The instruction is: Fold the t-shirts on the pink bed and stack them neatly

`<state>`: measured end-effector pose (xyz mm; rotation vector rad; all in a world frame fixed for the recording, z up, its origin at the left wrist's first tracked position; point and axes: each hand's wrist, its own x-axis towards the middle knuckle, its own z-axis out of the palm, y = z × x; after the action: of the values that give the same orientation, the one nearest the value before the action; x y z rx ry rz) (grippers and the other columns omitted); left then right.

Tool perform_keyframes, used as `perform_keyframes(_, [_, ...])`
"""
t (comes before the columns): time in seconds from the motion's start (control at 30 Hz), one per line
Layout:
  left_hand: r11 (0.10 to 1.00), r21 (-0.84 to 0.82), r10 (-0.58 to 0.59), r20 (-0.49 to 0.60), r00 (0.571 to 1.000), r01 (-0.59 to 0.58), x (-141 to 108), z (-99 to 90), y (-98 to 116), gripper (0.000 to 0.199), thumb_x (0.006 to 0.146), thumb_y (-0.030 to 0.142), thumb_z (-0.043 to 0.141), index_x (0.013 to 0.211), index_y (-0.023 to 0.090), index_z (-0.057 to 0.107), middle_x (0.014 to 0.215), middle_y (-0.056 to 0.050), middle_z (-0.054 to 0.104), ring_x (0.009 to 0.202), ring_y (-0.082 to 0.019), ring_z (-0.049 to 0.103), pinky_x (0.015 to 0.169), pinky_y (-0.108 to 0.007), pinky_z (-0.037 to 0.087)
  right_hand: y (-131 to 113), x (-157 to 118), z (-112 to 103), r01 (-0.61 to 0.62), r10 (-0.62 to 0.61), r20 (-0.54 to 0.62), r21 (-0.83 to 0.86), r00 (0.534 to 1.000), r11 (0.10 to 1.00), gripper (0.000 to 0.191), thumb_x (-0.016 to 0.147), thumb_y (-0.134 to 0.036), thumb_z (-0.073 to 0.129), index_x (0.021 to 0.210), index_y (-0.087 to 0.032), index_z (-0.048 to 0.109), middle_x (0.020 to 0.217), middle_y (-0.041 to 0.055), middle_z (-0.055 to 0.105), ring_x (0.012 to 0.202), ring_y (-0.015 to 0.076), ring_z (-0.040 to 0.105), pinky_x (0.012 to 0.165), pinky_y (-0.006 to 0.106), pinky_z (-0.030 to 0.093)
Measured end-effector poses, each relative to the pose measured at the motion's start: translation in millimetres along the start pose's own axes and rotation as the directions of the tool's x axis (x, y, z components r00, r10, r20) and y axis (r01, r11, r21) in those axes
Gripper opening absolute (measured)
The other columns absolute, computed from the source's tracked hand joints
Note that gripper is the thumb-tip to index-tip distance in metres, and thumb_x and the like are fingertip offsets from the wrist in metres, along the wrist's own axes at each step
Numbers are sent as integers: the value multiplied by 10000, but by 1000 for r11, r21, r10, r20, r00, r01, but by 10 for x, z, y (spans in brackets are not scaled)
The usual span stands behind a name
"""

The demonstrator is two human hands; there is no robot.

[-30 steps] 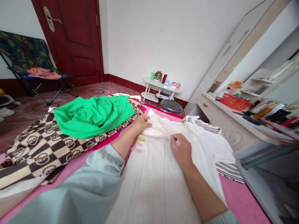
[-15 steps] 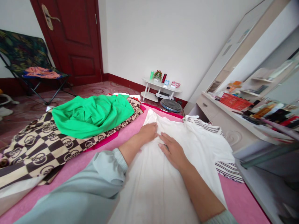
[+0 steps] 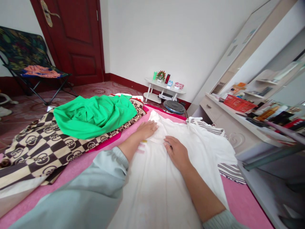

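Observation:
A white garment (image 3: 152,184) lies spread over the pink bed cover (image 3: 243,200), with a folded-over part near its far end. My left hand (image 3: 147,129) rests flat on that folded part, fingers extended. To its right, my right hand (image 3: 176,152) lies on the white cloth with its fingers slightly bent and spread, holding nothing. A small yellow mark and a pale pink print show on the cloth beside my left wrist. Black-and-white striped fabric (image 3: 231,173) shows from beneath the garment's right side.
Green cloth (image 3: 95,116) lies on a brown-and-cream checked cloth (image 3: 30,143) at the left. Behind are a folding chair (image 3: 21,47), a red door (image 3: 76,38) and a low white shelf (image 3: 164,86). A dresser with a red basket (image 3: 239,103) stands at the right.
My left hand has opened from a closed grip on the cloth, moved slightly left and flattened. The part of the garment under it now lies folded over. My right hand has shifted slightly right.

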<state>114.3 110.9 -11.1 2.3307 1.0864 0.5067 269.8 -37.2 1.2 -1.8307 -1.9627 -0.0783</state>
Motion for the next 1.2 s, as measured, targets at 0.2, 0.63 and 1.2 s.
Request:
perform_keyframes(0.2, [996, -27, 82, 24, 996, -81, -19, -112, -139, 485, 887, 256, 386, 1365, 179, 428, 1446, -56, 392, 1356, -173, 308, 1122, -321, 197, 19, -42, 2, -13, 13, 5, 16, 1000, 1000, 322, 936, -320, 346, 1096, -273, 621, 1243, -3, 592, 1153, 161, 527, 962, 322, 426])
perform_keyframes(0.63, [988, 154, 24, -70, 997, -13, -1123, -142, -44, 726, 873, 531, 414, 1454, 153, 199, 1526, -160, 161, 1408, -279, 127, 1127, -444, 102, -94, -397, -43, -108, 131, 159, -147, 979, 983, 512, 947, -387, 294, 1431, -222, 287, 1517, 95, 232, 1391, 226, 212, 1090, 512, 214])
perform_keyframes(1.2, [938, 28, 345, 54, 937, -347, -2274, -632, 233, 222, 758, 296, 652, 967, 241, 702, 1047, -53, 643, 985, -208, 587, 873, -280, 435, -1483, -1693, -759, 162, -177, 136, 118, 975, 980, 273, 869, -189, 444, 1090, -222, 600, 1182, 76, 570, 1093, 207, 518, 955, 363, 400])
